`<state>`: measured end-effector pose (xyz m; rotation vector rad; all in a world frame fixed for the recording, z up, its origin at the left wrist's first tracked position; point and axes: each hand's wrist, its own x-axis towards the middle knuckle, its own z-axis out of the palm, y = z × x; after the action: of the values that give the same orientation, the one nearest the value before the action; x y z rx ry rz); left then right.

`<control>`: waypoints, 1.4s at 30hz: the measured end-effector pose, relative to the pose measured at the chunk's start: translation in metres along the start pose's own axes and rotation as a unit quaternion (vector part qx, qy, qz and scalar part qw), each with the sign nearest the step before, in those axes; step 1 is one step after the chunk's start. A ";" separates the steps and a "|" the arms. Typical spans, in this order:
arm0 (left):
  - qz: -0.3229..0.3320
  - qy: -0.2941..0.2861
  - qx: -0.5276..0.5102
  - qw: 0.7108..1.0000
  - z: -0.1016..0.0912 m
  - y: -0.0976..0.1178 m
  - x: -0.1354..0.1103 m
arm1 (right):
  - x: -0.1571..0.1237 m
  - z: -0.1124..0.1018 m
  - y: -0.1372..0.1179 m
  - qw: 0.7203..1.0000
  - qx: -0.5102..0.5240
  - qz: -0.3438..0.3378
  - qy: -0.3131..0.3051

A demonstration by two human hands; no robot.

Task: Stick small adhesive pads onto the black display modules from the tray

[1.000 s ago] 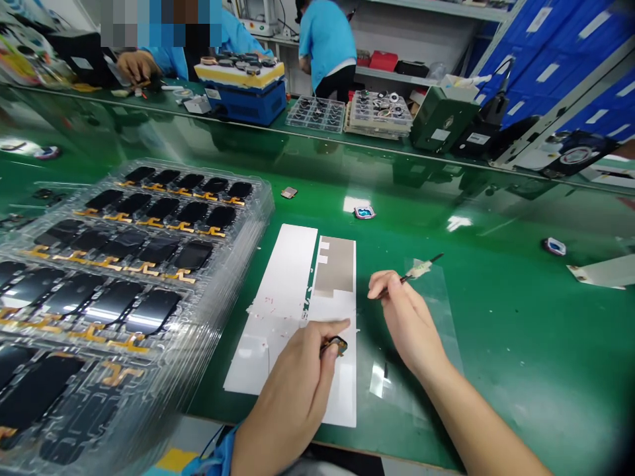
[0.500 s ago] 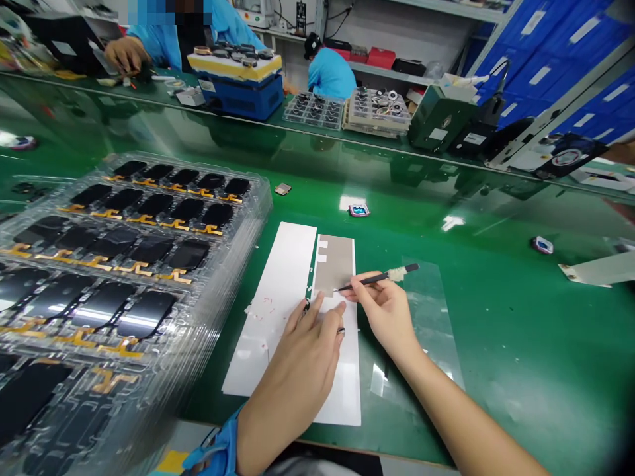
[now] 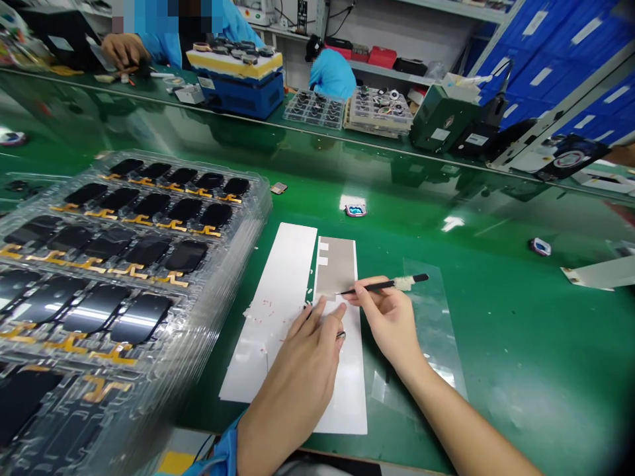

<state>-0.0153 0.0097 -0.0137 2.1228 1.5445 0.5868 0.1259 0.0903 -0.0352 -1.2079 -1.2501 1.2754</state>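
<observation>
My right hand (image 3: 387,317) pinches black tweezers (image 3: 381,285) wrapped with white tape near the back end; their tip rests on the lower edge of a grey adhesive sheet (image 3: 336,264). That sheet lies on a white backing strip (image 3: 347,370). My left hand (image 3: 307,360) lies on the strip with fingers stretched forward, pressing it, and a small dark part (image 3: 340,335) peeks out beside its fingers. A second white strip (image 3: 278,291) lies to the left, with small red marks on it.
Stacked clear trays (image 3: 114,264) of black screen parts with orange flex cables fill the left. A clear film (image 3: 431,330) lies right of the strips. Small parts (image 3: 356,210) (image 3: 540,246) dot the green table. Co-workers in blue sit behind a blue machine (image 3: 243,92).
My right hand swung the tweezers round from pointing away to the grey sheet's edge. My left hand, which pinched the small dark part, moved forward and flattened onto the white strip.
</observation>
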 end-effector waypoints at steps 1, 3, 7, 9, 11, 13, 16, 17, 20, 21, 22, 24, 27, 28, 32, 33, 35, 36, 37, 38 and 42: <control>-0.003 0.003 0.001 1.000 0.001 0.000 0.000 | 0.000 0.000 0.000 1.000 0.000 0.001 -0.003; -0.004 0.008 0.010 1.000 0.003 -0.001 0.001 | 0.001 0.000 -0.001 1.000 0.002 0.004 -0.011; 0.006 0.018 0.028 0.999 0.004 -0.001 0.001 | 0.002 -0.001 -0.001 1.000 0.005 0.011 -0.013; 0.010 0.024 0.029 0.999 0.004 -0.001 0.001 | 0.001 -0.001 -0.001 1.000 0.005 0.011 -0.011; 0.009 0.029 0.027 0.999 0.004 0.000 0.000 | 0.001 -0.001 0.000 1.000 0.005 0.010 -0.011; 0.007 0.032 0.023 0.999 0.004 0.000 0.000 | 0.000 0.000 0.000 1.000 0.006 0.009 -0.010; 0.006 0.030 0.025 0.999 0.004 0.000 0.000 | -0.002 0.000 -0.001 1.000 0.007 0.009 -0.006; 0.007 0.028 0.028 0.999 0.004 0.000 0.001 | -0.002 0.000 -0.001 1.000 0.007 0.009 -0.005; 0.008 0.020 0.038 0.999 0.005 0.000 0.001 | -0.002 0.002 0.000 1.000 0.013 0.009 0.002; 0.008 0.019 0.039 0.999 0.005 0.000 0.001 | -0.002 0.002 0.000 1.000 0.018 0.009 0.004; 0.008 0.019 0.038 0.999 0.005 0.000 0.002 | -0.001 0.003 0.000 1.000 0.025 0.010 0.004; 0.007 0.023 0.032 0.999 0.006 0.000 0.002 | 0.000 0.003 -0.001 0.999 0.042 0.012 -0.001; 0.001 0.024 0.010 1.000 0.006 0.001 0.001 | 0.000 0.000 -0.008 0.997 0.069 0.017 -0.013; -0.003 0.023 -0.003 1.000 0.005 0.002 0.001 | -0.001 -0.002 -0.011 0.997 0.076 0.018 -0.017; -0.050 0.068 -0.105 0.991 0.002 0.001 -0.004 | -0.013 -0.011 -0.028 0.993 0.115 -0.019 -0.006; -0.075 0.087 -0.152 0.982 0.000 0.001 -0.005 | -0.018 -0.013 -0.031 0.991 0.126 -0.041 0.000; -0.123 0.111 -0.266 0.950 -0.003 0.003 -0.008 | -0.029 -0.013 -0.035 0.987 0.135 -0.085 0.004; -0.141 0.112 -0.326 0.928 -0.005 0.005 -0.009 | -0.035 -0.013 -0.036 0.986 0.131 -0.103 0.002; -0.152 0.107 -0.385 0.904 -0.007 0.007 -0.010 | -0.041 -0.011 -0.036 0.985 0.124 -0.118 0.000; -0.160 0.102 -0.438 0.879 -0.008 0.010 -0.010 | -0.046 -0.009 -0.035 0.985 0.116 -0.129 -0.002; -0.176 0.117 -0.584 0.784 -0.007 0.023 -0.009 | -0.059 0.002 -0.034 0.981 0.115 -0.157 -0.004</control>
<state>-0.0043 -0.0048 0.0046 0.8093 1.1047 1.2628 0.1279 0.0319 0.0002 -0.8052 -1.2061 1.1529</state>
